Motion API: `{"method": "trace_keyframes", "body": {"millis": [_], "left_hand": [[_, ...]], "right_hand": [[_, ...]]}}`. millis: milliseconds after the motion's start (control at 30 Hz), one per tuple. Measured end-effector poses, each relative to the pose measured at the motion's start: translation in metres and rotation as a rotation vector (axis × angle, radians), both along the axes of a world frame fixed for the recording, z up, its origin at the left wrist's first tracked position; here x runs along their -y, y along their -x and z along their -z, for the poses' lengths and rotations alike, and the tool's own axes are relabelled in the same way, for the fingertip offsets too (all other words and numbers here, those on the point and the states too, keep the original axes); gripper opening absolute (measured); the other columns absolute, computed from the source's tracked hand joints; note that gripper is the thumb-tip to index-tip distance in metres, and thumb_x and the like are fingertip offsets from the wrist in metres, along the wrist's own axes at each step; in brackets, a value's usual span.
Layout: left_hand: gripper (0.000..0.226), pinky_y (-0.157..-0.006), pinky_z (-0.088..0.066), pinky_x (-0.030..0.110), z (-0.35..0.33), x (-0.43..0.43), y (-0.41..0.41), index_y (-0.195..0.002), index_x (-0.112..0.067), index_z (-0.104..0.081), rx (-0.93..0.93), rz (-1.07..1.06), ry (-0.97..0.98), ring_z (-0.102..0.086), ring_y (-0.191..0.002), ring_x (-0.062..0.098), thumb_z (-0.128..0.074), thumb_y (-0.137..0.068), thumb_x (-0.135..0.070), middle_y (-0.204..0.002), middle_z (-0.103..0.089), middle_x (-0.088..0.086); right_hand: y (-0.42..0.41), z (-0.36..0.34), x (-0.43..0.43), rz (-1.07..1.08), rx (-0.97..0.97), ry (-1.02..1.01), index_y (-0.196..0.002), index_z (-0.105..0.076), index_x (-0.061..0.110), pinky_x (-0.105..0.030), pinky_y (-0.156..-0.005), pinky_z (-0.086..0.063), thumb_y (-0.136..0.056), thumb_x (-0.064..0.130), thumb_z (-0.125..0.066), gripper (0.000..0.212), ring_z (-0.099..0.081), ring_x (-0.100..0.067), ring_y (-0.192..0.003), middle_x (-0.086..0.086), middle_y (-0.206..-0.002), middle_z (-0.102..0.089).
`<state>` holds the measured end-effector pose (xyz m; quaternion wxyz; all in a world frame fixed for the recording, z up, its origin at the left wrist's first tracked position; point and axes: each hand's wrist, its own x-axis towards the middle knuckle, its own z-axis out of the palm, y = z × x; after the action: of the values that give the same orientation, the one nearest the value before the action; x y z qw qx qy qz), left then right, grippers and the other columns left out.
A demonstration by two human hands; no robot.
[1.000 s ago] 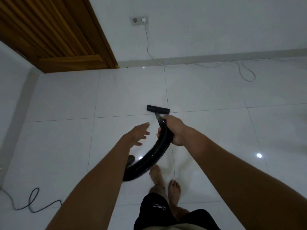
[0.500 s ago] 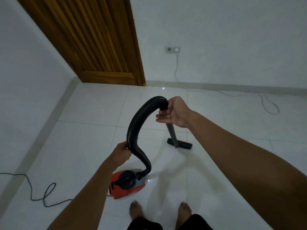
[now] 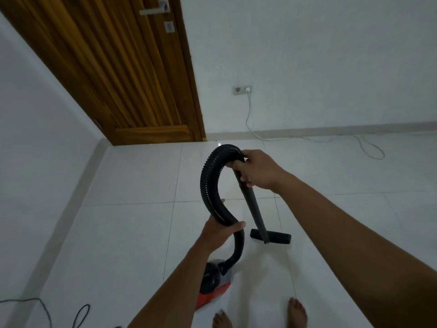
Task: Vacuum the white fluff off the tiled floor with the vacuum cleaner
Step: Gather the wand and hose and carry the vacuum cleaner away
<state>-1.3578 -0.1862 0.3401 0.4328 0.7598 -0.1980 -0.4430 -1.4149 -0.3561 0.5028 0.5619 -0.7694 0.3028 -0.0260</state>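
A black ribbed hose (image 3: 208, 176) arches up from the red and black vacuum cleaner body (image 3: 214, 285) on the tiled floor near my feet. My right hand (image 3: 256, 169) grips the top of the grey wand (image 3: 254, 209) where the hose joins it. The wand slants down to the black floor nozzle (image 3: 279, 237), which rests on the tiles. My left hand (image 3: 218, 229) holds the lower bend of the hose. No white fluff shows on the glossy white floor (image 3: 132, 223).
A wooden door (image 3: 123, 74) stands shut at the back left. A white cable (image 3: 307, 138) runs from the wall socket (image 3: 241, 90) along the skirting. A dark cord (image 3: 47, 311) loops at the lower left. My bare feet (image 3: 296, 313) are at the bottom edge.
The view has tilted up and the vacuum body has come into sight. My left hand took hold of the hose. My right hand lifted the hose into an arch, wand now pointing down.
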Motion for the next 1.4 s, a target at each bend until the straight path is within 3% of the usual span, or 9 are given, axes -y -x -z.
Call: {"method": "trace_keyframes", "body": {"millis": [133,300,433,533,667,833,967,1200,1400], "left_hand": [[0.075,-0.090,-0.051,0.020,-0.004,0.001,-0.001,-0.134,-0.041,-0.041,-0.010,0.051,0.080,-0.059,-0.091,-0.016,-0.085,-0.073,-0.035,-0.101,-0.067,-0.008],[0.054,-0.076,-0.051,0.017,0.008,0.010,0.004,-0.121,-0.035,-0.058,-0.017,-0.047,0.104,-0.065,-0.103,0.009,-0.083,-0.073,-0.041,-0.103,-0.066,-0.016],[0.044,-0.079,-0.057,0.028,0.018,0.020,0.003,-0.108,-0.025,-0.068,0.069,-0.179,0.080,-0.069,-0.089,0.010,-0.077,-0.073,-0.049,-0.094,-0.072,-0.008],[0.046,-0.076,-0.052,0.020,0.022,0.026,-0.004,-0.109,-0.023,-0.066,0.124,-0.175,0.029,-0.068,-0.086,0.008,-0.073,-0.076,-0.053,-0.095,-0.072,-0.007],[0.056,-0.082,-0.057,0.028,0.026,0.030,-0.014,-0.109,-0.026,-0.066,0.188,-0.119,0.029,-0.069,-0.089,0.009,-0.068,-0.068,-0.065,-0.096,-0.072,-0.009],[0.035,-0.076,-0.057,0.027,0.037,0.035,-0.025,-0.097,-0.022,-0.066,0.183,-0.164,0.099,-0.067,-0.078,0.006,-0.081,-0.073,-0.043,-0.084,-0.070,-0.009],[0.041,-0.067,-0.050,0.017,0.052,0.035,-0.028,-0.106,-0.020,-0.063,0.169,-0.140,0.144,-0.062,-0.074,-0.003,-0.082,-0.074,-0.039,-0.083,-0.065,-0.015],[0.048,-0.075,-0.058,0.025,0.085,0.041,-0.044,-0.107,-0.017,-0.068,0.220,-0.168,0.286,-0.068,-0.082,0.005,-0.084,-0.069,-0.041,-0.091,-0.072,-0.007],[0.031,-0.073,-0.061,0.028,0.129,0.044,-0.061,-0.096,-0.018,-0.074,0.285,-0.163,0.579,-0.072,-0.079,0.009,-0.083,-0.073,-0.037,-0.086,-0.075,-0.003]], "right_hand": [[0.005,-0.008,-0.021,0.079,0.051,-0.007,-0.114,-0.068,0.012,-0.023,-0.057,-0.054,-0.099,0.035,-0.064,0.028,-0.061,-0.013,-0.070,-0.004,-0.075,-0.061],[0.008,-0.007,-0.033,0.174,0.083,-0.054,-0.113,-0.070,0.012,-0.020,-0.057,-0.055,-0.099,0.041,-0.062,0.033,-0.063,-0.008,-0.067,-0.010,-0.084,-0.064],[0.004,-0.002,-0.045,0.196,0.100,-0.104,-0.117,-0.071,0.013,-0.025,-0.062,-0.060,-0.097,0.038,-0.066,0.032,-0.063,-0.006,-0.067,-0.009,-0.090,-0.065],[0.003,0.008,-0.054,0.222,0.163,-0.193,-0.127,-0.066,0.020,-0.038,-0.076,-0.062,-0.095,0.034,-0.070,0.035,-0.063,-0.010,-0.070,-0.008,-0.084,-0.061],[0.027,0.056,-0.059,0.386,0.136,-0.262,-0.144,-0.049,0.034,-0.026,-0.069,-0.058,-0.091,0.023,-0.076,0.060,-0.068,-0.007,-0.074,-0.005,-0.087,-0.068],[0.056,0.184,-0.070,0.332,-0.292,-0.068,-0.158,-0.027,0.033,-0.037,-0.099,-0.051,-0.076,0.038,-0.089,0.103,-0.059,-0.020,-0.116,-0.001,-0.124,-0.058],[0.043,0.266,-0.074,0.255,-0.360,-0.002,-0.162,-0.019,0.027,-0.043,-0.111,-0.044,-0.063,0.046,-0.095,0.126,-0.046,-0.024,-0.136,-0.007,-0.150,-0.042],[0.005,0.365,-0.068,0.284,-0.060,0.063,-0.132,-0.048,0.022,-0.041,-0.091,-0.058,-0.081,0.046,-0.081,0.065,-0.069,-0.022,-0.102,0.002,-0.117,-0.070],[-0.011,0.410,-0.067,0.271,0.208,0.214,-0.124,-0.050,0.018,-0.039,-0.074,-0.059,-0.098,0.041,-0.064,0.038,-0.070,-0.019,-0.081,-0.001,-0.094,-0.071]]}}
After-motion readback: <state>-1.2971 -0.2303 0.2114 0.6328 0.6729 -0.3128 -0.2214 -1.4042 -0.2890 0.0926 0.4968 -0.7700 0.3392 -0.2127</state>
